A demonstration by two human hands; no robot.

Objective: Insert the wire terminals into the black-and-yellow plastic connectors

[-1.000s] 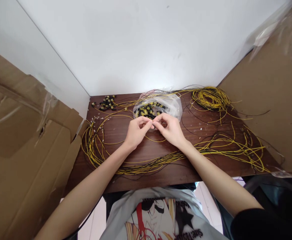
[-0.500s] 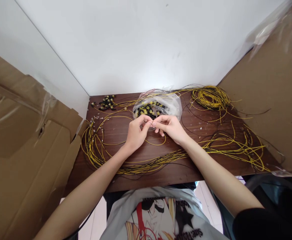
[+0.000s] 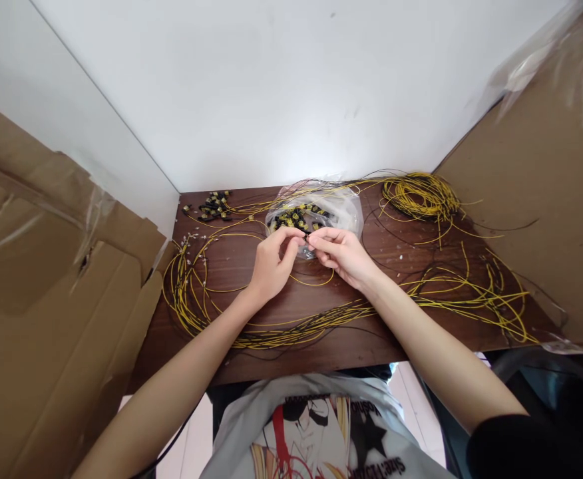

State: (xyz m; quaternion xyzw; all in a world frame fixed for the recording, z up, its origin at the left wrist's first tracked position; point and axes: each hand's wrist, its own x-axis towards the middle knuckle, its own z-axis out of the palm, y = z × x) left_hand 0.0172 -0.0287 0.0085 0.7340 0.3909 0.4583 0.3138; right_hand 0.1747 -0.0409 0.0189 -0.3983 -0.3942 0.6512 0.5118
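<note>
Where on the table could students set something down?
Mostly bare: between the long wire bundle and the table's front edge, and between the left hand and the bundle's curved left end. Crowded: around the plastic bag and coiled wires.

On my screen I see a white wall [image 3: 271,86] behind the desk [image 3: 341,356], with a few small grey marks. A second pale wall [image 3: 36,73] meets it in a corner at the left. The light makes a soft, bright patch low on the back wall. The desk has a dark brown, slightly shiny surface. Large brown cardboard [image 3: 46,332] stands at its left side, and another cardboard sheet [image 3: 531,199] at its right. Below I see the pale floor [image 3: 189,439] with thin joint lines.
</note>
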